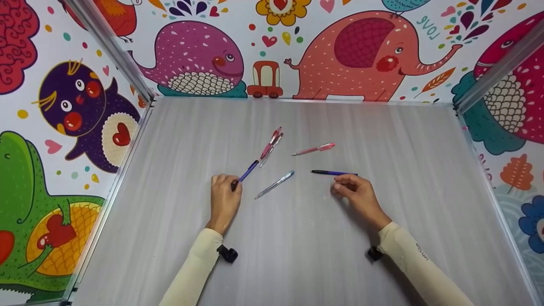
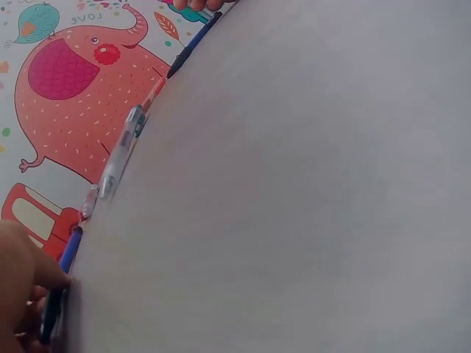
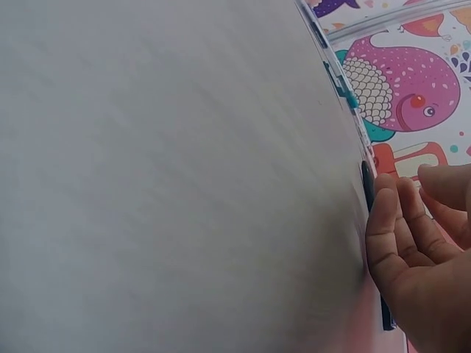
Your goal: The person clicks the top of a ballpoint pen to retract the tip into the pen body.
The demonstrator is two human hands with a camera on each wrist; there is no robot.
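Note:
My left hand [image 1: 224, 199] pinches the black end of a blue pen [image 1: 248, 171], which points up and right along the table. In the left wrist view, fingers [image 2: 44, 268] surround the pen's dark end, partly hiding it. My right hand [image 1: 359, 195] is beside a second blue pen [image 1: 333, 173] with a black end, its fingers loosely bent and nothing held between them. The right wrist view shows this pen [image 3: 388, 316] behind the fingers; whether they touch it I cannot tell. Between the hands lies a clear pen [image 1: 274, 185] with a light-blue end.
Beyond the left hand's pen, a red pen [image 1: 268, 146] and a clear pen with a reddish end [image 1: 276, 144] lie side by side. Another clear, red-ended pen [image 1: 314, 149] lies to their right. Cartoon-printed walls with metal edges border the grey table [image 1: 297, 255].

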